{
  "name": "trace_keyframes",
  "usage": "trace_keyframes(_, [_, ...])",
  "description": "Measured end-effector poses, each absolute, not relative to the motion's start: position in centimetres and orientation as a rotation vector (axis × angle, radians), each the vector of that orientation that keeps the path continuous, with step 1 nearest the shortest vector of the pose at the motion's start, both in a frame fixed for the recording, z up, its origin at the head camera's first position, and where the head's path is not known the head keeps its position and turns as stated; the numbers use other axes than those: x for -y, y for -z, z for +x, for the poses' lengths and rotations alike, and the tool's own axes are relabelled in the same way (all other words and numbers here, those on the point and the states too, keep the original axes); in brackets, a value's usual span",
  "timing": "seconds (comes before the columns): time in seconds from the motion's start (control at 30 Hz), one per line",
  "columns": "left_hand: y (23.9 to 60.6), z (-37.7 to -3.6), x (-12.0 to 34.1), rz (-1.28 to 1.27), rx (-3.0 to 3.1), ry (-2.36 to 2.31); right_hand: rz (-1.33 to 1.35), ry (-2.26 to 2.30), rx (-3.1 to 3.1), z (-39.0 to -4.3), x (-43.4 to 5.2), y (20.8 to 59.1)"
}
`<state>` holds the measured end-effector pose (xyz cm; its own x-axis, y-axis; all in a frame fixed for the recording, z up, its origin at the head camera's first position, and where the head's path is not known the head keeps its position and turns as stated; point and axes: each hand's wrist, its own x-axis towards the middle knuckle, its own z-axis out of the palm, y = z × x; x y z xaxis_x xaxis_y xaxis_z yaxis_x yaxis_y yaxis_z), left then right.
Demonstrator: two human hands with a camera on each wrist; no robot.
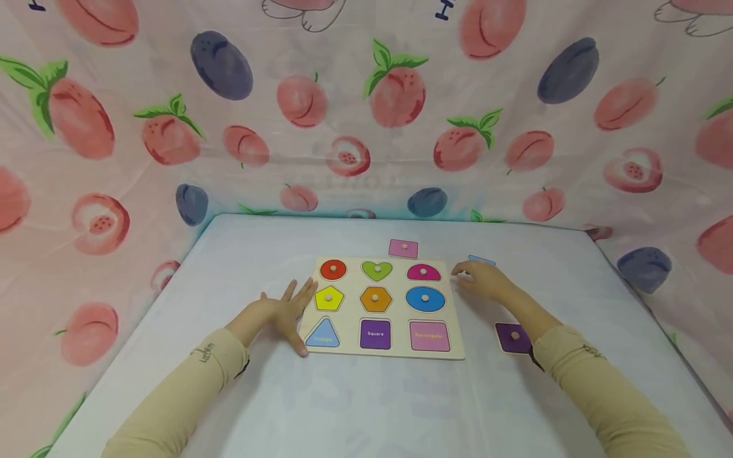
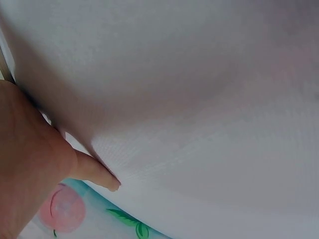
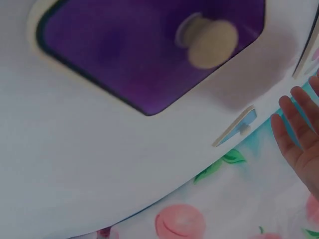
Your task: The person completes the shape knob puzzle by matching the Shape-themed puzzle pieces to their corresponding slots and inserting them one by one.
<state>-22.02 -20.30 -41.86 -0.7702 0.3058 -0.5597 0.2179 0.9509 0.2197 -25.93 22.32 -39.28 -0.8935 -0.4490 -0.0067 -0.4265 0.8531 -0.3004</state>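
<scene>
A wooden shape puzzle board (image 1: 350, 324) lies flat on the table. My left hand (image 1: 285, 317) rests at its left edge with fingers spread. Beyond the board's right edge, my right hand (image 1: 482, 280) hovers low with loose fingers and nothing in them; the right wrist view shows its fingers (image 3: 295, 117) extended. Under that forearm lies a purple square piece (image 1: 507, 344) with a round wooden knob (image 3: 213, 44). A blue piece (image 1: 482, 260) lies just past the right hand, partly hidden by it. Behind the board is a pink rectangle piece (image 1: 396, 250).
Knobbed pieces, among them a red circle (image 1: 326, 273), a green heart (image 1: 369, 272) and a blue oval (image 1: 415, 304), sit in the upper two rows. The bottom row shows labelled triangle, square and rectangle recesses. A fruit-print curtain (image 1: 366, 172) borders the white table (image 1: 355, 407).
</scene>
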Motion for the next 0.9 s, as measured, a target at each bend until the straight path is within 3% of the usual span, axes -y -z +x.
trace_keyframes(0.9, [41.4,-22.0,20.4,0.371,-2.440,-0.177,-0.501,0.724,-2.962,-30.1,-27.6,38.9])
